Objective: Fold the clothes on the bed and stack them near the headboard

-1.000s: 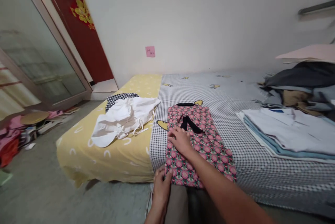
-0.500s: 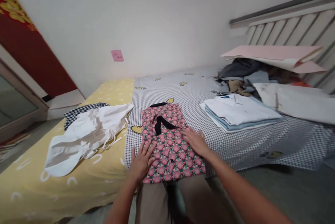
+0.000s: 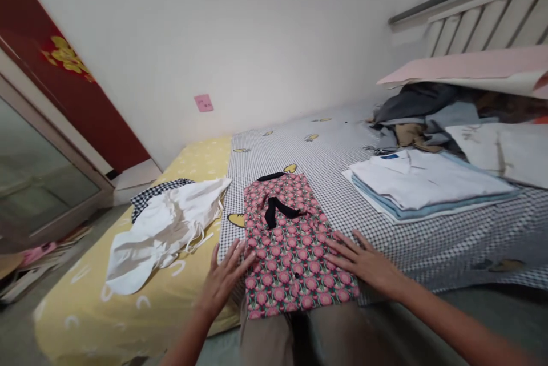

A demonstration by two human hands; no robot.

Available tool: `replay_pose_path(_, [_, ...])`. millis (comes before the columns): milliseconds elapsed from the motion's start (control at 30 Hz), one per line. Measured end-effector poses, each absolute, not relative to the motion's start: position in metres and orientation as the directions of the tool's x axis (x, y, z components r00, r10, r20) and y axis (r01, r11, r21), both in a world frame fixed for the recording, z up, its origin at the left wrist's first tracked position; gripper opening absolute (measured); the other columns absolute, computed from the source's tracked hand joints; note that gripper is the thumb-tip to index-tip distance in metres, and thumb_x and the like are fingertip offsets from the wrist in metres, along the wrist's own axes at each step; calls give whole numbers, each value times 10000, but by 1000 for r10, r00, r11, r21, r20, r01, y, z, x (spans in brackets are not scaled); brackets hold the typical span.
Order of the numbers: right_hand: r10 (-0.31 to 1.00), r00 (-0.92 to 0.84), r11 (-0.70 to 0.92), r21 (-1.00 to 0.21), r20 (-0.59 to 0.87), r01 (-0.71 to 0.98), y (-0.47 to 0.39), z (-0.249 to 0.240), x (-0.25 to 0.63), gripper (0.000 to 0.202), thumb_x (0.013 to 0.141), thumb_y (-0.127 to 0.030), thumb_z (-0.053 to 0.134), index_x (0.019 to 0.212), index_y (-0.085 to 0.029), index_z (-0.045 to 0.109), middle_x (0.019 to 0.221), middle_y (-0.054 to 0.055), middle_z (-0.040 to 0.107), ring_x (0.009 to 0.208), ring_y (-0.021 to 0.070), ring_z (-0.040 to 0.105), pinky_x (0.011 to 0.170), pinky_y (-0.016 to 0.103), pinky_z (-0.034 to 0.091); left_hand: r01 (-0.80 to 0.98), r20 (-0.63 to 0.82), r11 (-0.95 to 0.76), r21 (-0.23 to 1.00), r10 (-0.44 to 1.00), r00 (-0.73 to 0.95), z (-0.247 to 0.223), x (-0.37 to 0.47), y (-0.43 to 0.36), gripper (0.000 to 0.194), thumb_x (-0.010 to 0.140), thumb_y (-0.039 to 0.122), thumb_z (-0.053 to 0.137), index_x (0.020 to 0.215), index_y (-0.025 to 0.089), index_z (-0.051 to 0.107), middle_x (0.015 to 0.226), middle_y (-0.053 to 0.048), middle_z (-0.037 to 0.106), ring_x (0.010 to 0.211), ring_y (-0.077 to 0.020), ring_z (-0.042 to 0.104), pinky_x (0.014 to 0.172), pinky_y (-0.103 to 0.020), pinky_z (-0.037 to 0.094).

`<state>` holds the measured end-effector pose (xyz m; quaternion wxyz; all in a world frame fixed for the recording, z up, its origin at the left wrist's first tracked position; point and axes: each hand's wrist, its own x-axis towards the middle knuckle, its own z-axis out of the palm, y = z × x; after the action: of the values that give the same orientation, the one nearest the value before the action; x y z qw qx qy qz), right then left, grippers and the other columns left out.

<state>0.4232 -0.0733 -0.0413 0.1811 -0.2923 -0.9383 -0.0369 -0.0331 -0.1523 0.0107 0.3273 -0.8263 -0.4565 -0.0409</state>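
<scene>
A pink floral shirt (image 3: 295, 257) with a black collar and a black button lies folded into a rectangle on the bed's edge, its lower end reaching over my lap. My left hand (image 3: 225, 277) is at the shirt's left edge, fingers spread, the fingertips touching the fabric. Along the right edge lies my right hand (image 3: 363, 263), palm down with its fingers apart on the cloth and the checked sheet. Neither hand grips anything.
Left on the yellow sheet (image 3: 81, 303) lies a crumpled white garment (image 3: 162, 229) beside a black-and-white checked cloth (image 3: 156, 192). A stack of folded white and blue shirts (image 3: 428, 180) sits at the right. Behind it are piled dark clothes (image 3: 422, 103) under pink card (image 3: 475, 69).
Both hands have slid outward and slightly down to the shirt's side edges. The whole view has shifted, so the bed and clothes appear moved; the shirt looks flat and folded as before.
</scene>
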Motion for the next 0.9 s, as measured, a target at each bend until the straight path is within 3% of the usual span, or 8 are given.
replay_pose_path(167, [559,-738,816,-90,379,572,-45,-36,396,799,846,8,464,1482,-470,395,1549,-12,478,1465,239,373,1154,612,319,723,289,-467,-509,698,655,13,-25,-141,734,928,43,365,1542,430,257,1551,31,474,1437,-172,416,1243,-472,-104])
replay_pose_path(333, [681,-671,732,-258,293,630,-42,-35,386,594,918,-256,556,1453,-487,444,1547,10,484,1451,294,393,1134,667,274,800,305,-463,-382,753,582,-12,-16,-140,815,861,23,411,1557,399,218,1568,12,448,1461,-181,380,1236,-466,-101])
replay_pose_path(433, [753,-610,654,-385,248,651,-43,-25,380,463,902,-318,550,1337,-468,591,1496,7,547,1432,300,417,1149,660,248,913,251,-393,-109,878,408,-20,-4,-132,724,882,84,448,1506,437,346,1565,-8,450,1467,-226,380,1236,-558,11])
replay_pose_path(533, [822,-534,556,-485,199,675,-40,-15,376,416,870,-261,478,1168,-413,725,1400,8,634,1383,299,476,1143,645,286,952,89,-174,251,984,156,-16,5,-118,544,901,157,472,1344,458,573,1505,1,524,1427,-260,445,1200,-642,140])
replay_pose_path(633, [849,-487,519,-503,205,691,-34,-16,385,371,822,-290,518,1059,-433,766,1367,-15,655,1330,302,533,1122,604,363,895,28,-91,437,996,87,-3,5,-114,422,860,263,592,1224,462,669,1409,-2,614,1392,-299,488,1208,-661,61])
replay_pose_path(767, [907,-360,417,-573,218,706,-30,-12,412,449,682,-426,722,1130,-449,741,1333,37,672,1244,364,598,1026,614,471,726,30,-165,668,980,195,32,3,-137,228,745,367,747,936,489,774,1121,-4,773,1285,-355,583,1203,-662,-75])
replay_pose_path(833, [868,-452,461,-673,206,578,-28,6,418,283,662,-463,743,935,-410,793,1310,50,685,1261,375,585,1055,615,443,621,1,-171,765,964,264,62,8,-145,120,758,393,740,850,447,796,1012,-16,800,1176,-340,653,1226,-636,37])
replay_pose_path(900, [809,-572,418,-817,135,398,-19,34,412,172,687,-489,715,744,-340,781,1220,72,729,1222,362,615,1071,580,435,507,-56,-97,856,959,278,95,19,-137,137,777,460,727,750,353,807,941,-42,803,1048,-322,697,1172,-570,303])
